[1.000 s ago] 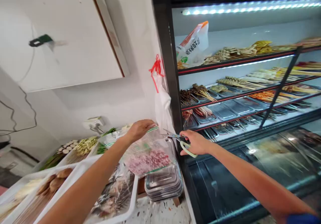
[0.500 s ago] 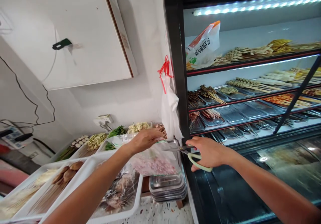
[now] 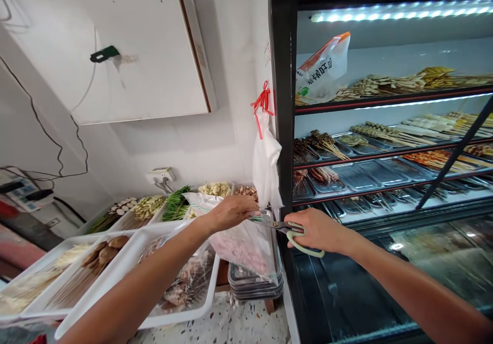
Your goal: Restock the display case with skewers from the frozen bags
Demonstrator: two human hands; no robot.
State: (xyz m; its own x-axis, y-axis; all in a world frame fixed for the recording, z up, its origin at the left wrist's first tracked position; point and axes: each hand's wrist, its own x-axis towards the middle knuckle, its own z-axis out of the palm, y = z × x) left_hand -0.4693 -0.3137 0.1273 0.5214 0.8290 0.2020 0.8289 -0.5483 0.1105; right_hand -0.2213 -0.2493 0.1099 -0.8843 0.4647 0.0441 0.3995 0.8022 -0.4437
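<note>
My left hand [image 3: 234, 212] pinches the top edge of a clear plastic bag [image 3: 246, 249] with pinkish contents, which hangs below it at a slant. In my right hand [image 3: 311, 229] is a pair of scissors [image 3: 295, 233] with pale green handles, fingers wrapped round the loops. Its blades point left and meet the bag's upper corner, close to my left fingertips. The blades look nearly closed. Beneath the bag sits a stack of metal trays [image 3: 256, 286], partly covered by it.
White bins [image 3: 210, 310] of skewered food and mushrooms stand at the left. A lit display cabinet [image 3: 285, 102] with skewers on its shelves rises at the right. White plastic bags [image 3: 266, 169] hang by a red tie between them. A wall socket [image 3: 160, 174] is behind.
The scissors' blades have closed somewhat and shifted left to the bag's edge by my left fingers. The bag now hangs more tilted, its right side lower. The view has moved slightly.
</note>
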